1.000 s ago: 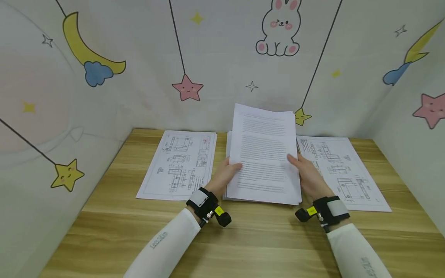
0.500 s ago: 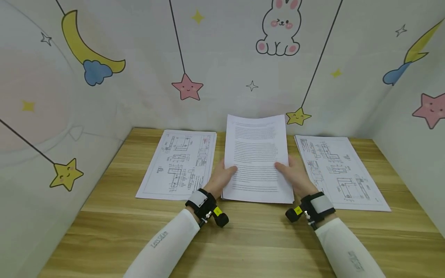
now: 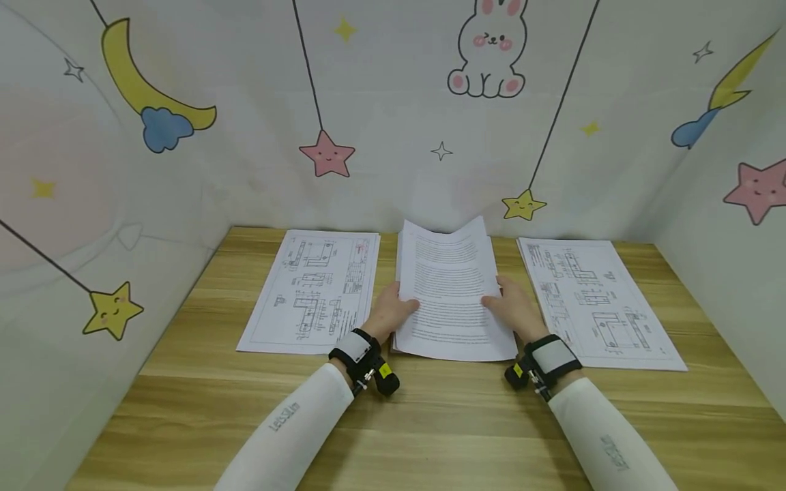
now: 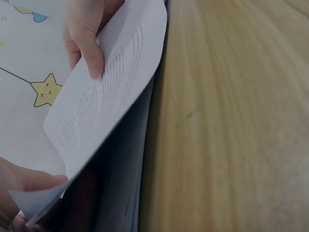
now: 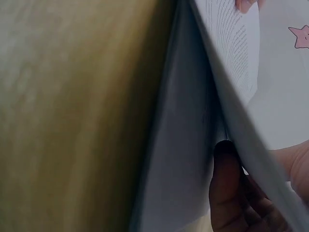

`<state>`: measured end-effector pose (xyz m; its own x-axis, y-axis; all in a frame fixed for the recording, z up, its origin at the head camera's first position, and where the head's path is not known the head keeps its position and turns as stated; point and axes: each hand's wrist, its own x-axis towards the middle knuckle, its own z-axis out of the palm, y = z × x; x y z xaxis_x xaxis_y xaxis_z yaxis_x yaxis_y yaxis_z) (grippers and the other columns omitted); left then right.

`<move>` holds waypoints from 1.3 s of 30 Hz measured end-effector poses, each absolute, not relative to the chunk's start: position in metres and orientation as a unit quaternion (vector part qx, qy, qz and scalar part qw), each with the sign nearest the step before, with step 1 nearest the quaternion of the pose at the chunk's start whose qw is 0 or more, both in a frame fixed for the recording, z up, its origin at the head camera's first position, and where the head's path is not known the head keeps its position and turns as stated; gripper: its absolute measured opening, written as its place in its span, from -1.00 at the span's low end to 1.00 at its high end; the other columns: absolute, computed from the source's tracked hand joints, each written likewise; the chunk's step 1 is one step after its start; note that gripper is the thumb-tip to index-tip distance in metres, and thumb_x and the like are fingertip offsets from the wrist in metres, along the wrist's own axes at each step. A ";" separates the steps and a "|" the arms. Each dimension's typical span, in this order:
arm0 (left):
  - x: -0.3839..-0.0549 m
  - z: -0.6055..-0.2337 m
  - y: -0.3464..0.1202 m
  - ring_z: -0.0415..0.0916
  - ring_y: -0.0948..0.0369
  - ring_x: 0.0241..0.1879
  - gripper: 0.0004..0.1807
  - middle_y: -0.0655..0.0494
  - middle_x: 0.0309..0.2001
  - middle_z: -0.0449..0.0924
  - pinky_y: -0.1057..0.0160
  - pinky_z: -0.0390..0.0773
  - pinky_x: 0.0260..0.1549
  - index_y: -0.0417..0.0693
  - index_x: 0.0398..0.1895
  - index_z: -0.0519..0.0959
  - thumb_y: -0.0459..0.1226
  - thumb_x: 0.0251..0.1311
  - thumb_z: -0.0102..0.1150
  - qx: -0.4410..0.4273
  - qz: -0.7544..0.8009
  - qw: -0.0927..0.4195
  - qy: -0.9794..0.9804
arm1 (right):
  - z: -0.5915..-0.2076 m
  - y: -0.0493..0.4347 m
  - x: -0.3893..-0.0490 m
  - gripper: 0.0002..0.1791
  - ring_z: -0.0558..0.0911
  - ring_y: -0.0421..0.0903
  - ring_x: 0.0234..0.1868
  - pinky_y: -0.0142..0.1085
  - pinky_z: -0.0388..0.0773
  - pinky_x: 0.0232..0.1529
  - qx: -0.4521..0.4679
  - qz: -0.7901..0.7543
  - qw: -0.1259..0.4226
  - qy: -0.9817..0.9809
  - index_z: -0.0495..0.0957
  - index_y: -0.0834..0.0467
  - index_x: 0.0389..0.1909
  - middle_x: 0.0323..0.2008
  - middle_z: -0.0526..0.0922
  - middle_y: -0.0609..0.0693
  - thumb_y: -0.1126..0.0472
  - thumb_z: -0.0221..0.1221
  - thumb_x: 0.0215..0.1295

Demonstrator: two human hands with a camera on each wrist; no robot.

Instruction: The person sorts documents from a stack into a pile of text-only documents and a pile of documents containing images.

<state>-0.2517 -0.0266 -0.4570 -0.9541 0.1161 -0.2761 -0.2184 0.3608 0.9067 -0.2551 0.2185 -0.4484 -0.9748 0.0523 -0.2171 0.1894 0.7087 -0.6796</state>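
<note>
A sheaf of text-printed paper point(image 3: 448, 307) is held at its two sides by both hands, its far edge dipping in the middle. My left hand point(image 3: 391, 314) grips the left side and my right hand point(image 3: 516, 310) the right, thumbs on top of the page. In the right wrist view, fingers point(image 5: 227, 188) curl beneath the sheaf. Under it lies a lower paper stack point(image 5: 174, 169), with a dark gap between the two. From the left wrist view, the sheaf point(image 4: 104, 92) bows along its length and the far thumb point(image 4: 94, 63) presses its face.
Sheets with technical drawings lie to either side: a left pile point(image 3: 313, 290) and a right pile point(image 3: 602, 307). The wooden table point(image 3: 448, 429) meets a white curtain point(image 3: 381, 198) with cartoon prints behind and at both sides. Each wrist wears a strapped camera.
The sheaf has come down and left, lower over the stack, and now curves with its far edge sagging. The right hand moved left with it; the left hand stayed almost in place.
</note>
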 end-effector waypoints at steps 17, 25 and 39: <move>-0.254 -0.451 -0.026 0.58 0.09 -0.29 -0.52 -0.14 -0.10 0.66 0.21 0.56 -0.40 -0.29 0.15 0.48 -0.16 0.28 0.22 0.020 0.309 0.078 0.948 | -0.446 0.214 -0.257 -0.46 0.59 0.08 -0.20 -0.17 0.52 -0.28 0.042 -0.197 0.077 0.976 0.48 0.39 0.14 -0.01 0.64 0.32 0.05 0.21 0.34; -0.254 -0.451 -0.025 0.60 -0.07 0.03 -0.19 -0.26 0.20 0.52 0.03 0.63 -0.02 -0.32 0.44 0.24 -0.10 0.22 0.29 0.015 0.276 0.046 0.960 | -0.439 0.216 -0.258 -0.46 0.57 0.03 -0.31 -0.29 0.44 -0.46 0.051 -0.161 0.082 0.982 0.52 0.41 0.03 -0.16 0.64 0.26 0.00 0.27 0.29; -0.252 -0.449 -0.017 0.55 -0.05 -0.10 -0.35 -0.21 0.15 0.44 0.03 0.62 -0.25 -0.10 0.40 0.37 -0.06 0.29 0.19 0.037 0.189 0.035 0.981 | -0.440 0.224 -0.255 -0.47 0.54 -0.03 -0.42 -0.32 0.36 -0.54 0.024 -0.149 0.074 0.986 0.63 0.38 -0.01 -0.29 0.62 0.20 -0.04 0.20 0.34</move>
